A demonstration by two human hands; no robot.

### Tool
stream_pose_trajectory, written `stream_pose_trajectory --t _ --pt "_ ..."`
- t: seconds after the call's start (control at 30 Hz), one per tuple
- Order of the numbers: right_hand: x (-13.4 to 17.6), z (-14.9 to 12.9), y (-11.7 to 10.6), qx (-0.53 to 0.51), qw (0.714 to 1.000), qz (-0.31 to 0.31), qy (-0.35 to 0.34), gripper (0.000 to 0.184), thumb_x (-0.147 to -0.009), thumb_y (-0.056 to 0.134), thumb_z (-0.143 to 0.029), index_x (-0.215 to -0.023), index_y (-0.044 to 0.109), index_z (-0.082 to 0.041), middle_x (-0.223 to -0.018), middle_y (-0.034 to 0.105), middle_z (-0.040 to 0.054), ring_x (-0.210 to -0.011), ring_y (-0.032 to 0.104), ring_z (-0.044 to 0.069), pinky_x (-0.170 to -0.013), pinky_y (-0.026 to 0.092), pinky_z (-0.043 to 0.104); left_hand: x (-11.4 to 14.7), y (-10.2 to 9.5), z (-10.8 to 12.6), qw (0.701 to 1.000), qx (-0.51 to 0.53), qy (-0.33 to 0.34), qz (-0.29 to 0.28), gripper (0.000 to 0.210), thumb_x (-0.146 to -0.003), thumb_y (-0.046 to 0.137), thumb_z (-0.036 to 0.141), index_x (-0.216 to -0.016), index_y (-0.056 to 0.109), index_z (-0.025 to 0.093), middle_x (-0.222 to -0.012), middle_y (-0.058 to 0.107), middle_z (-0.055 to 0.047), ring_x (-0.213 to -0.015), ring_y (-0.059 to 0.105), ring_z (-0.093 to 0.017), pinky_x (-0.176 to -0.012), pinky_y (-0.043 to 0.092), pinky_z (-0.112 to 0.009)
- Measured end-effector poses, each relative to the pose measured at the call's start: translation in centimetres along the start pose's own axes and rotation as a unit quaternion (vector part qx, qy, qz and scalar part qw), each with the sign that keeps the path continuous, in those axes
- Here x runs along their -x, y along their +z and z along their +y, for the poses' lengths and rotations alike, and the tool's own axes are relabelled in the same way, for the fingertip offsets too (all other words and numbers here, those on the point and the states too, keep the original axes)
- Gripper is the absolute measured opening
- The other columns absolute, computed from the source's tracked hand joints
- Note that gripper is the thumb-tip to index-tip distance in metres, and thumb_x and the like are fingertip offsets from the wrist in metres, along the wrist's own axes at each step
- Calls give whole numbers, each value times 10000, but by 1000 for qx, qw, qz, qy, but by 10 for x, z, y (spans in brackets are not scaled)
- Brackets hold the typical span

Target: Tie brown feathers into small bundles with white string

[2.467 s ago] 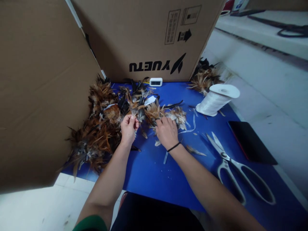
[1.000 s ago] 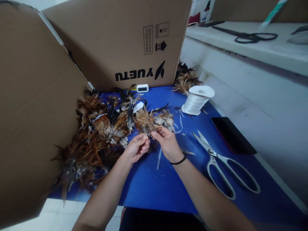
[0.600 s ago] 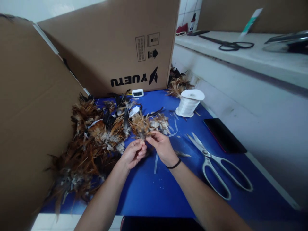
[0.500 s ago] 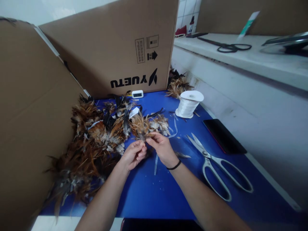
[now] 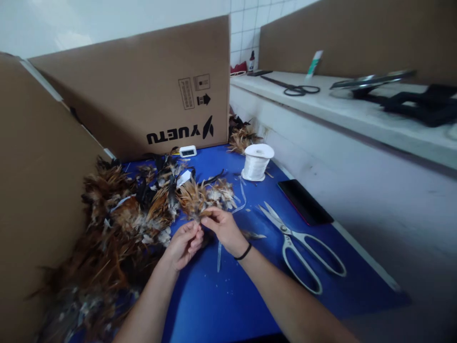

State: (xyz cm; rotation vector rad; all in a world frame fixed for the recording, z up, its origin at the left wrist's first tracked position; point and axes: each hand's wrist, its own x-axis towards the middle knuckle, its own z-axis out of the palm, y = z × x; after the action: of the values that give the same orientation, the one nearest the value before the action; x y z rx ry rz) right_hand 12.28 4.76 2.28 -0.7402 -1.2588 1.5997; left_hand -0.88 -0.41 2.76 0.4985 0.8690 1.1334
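Note:
A small bunch of brown feathers [image 5: 193,197] fans upward from my fingertips over the blue table. My left hand [image 5: 184,242] is closed, pinching the bunch at its quill end. Close beside it, my right hand [image 5: 222,227] has thumb and forefinger pressed on the feathers' lower right side. A heap of brown, black and grey feathers [image 5: 117,243] lies to the left of my hands. Just behind the right hand lie pale feathers [image 5: 220,194]. From under the right hand a thin translucent ribbon [image 5: 219,257] trails toward me.
Large scissors [image 5: 302,245] lie partly spread at the right, near a dark phone [image 5: 305,201]. A white ribbon spool [image 5: 257,163] stands behind them. Cardboard [image 5: 135,85] walls the back and left. A ledge [image 5: 271,90] on the right holds black scissors [image 5: 296,89].
My view has turned to the right, so everything sits further left and slightly lower in the picture. Both hands keep their pinch on the feather bunch, with little other movement.

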Motion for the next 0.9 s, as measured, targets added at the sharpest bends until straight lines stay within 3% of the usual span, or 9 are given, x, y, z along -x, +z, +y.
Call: stream_pose_trajectory --t 0.4,0.9 --pt "-1 -3 0 -22 999 -38 -18 125 -697 660 -276 -782 632 -189 -707 615 -25 -657 551 119 -677 433 261 -2 -6 -1 1000 -13 -1 10 273 -663 763 259 -713 530 128 -566 465 47 -372 297 13 -319 203 -98" --pt "-2 0 0 -12 999 -37 -21 128 -688 674 -294 -760 626 -200 -664 596 -35 -620 525 109 -667 431 260 -3 -6 -1 998 -60 30 20 305 -673 748 289 -688 479 147 -562 483 45 -378 327 -4 -333 215 -112"
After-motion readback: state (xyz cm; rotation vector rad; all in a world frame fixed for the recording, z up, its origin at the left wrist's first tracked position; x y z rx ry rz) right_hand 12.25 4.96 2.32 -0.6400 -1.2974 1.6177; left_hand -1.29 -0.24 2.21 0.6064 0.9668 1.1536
